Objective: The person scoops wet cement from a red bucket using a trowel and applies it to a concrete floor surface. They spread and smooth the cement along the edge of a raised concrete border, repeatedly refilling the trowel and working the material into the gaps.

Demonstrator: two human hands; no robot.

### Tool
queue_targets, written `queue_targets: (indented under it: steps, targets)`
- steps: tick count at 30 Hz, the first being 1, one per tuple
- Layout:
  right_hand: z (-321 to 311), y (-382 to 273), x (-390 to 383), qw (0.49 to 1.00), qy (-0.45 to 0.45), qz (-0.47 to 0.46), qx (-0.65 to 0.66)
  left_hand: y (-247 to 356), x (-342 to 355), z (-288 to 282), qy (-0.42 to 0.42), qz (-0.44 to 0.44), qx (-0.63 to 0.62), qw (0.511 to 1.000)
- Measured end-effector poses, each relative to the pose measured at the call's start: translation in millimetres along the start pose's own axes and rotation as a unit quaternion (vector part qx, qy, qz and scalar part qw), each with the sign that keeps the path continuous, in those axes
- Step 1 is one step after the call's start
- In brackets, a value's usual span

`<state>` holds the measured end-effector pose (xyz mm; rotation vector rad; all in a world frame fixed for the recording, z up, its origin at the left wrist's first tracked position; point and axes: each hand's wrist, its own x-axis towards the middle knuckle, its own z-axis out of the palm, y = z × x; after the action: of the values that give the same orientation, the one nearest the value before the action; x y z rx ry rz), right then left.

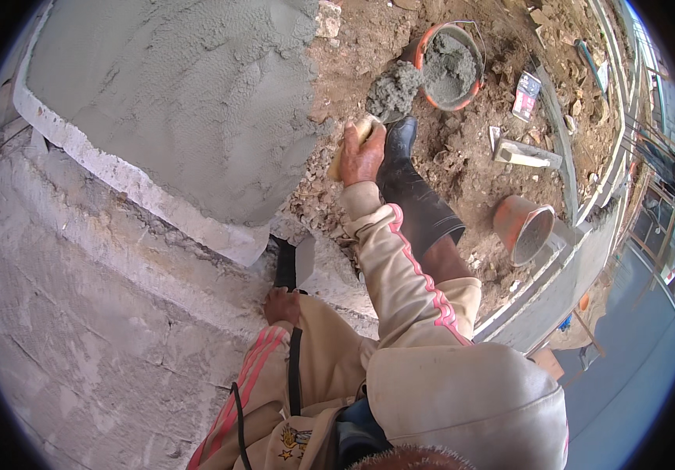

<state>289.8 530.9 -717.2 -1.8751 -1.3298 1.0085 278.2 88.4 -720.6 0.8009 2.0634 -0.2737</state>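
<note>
My right hand [362, 154] is closed around the pale handle of a trowel [366, 127], held out over the broken stone and soil. A heap of wet grey mortar [394, 92] sits at the trowel's far end, hiding its blade. Beside that heap an orange bucket [429, 41] holds more mortar. My left hand [282, 306] rests by my bent left knee, above a black boot [285, 265]; its fingertips are hidden. Spread to the left is a broad bed of fresh grey mortar [181, 102] with a pale raised edge [126, 184].
My right boot [400, 160] stands on the soil. At right lie a wooden-topped float [525, 155], a torn packet [526, 95] and a second, tilted orange bucket [523, 227]. A low concrete edge [580, 266] bounds the soil; a rough grey surface [95, 345] runs along the lower left.
</note>
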Motion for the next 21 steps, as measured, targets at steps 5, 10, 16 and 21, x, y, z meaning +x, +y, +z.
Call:
queue_targets:
  steps: [5, 10, 16, 21]
  targets:
    - [67.1, 10.3, -55.4, 0.987, -0.019, 0.134, 0.086, -1.0, 0.2, -3.4, 0.028, 0.002, -0.065, 0.997]
    - [44.3, 40.4, -63.0, 0.994, 0.015, 0.065, 0.092, 16.4, 4.5, -21.4, -0.012, -0.013, -0.058, 0.998]
    - [-60.8, 52.1, 42.4, 0.999, 0.033, -0.025, 0.003, 11.0, 1.3, -9.1, 0.016, 0.005, -0.052, 0.998]
    - [-149.2, 47.0, 224.2, 0.913, -0.004, 0.051, -0.405, 25.8, 2.2, -19.5, -0.051, -0.034, -0.031, 0.998]
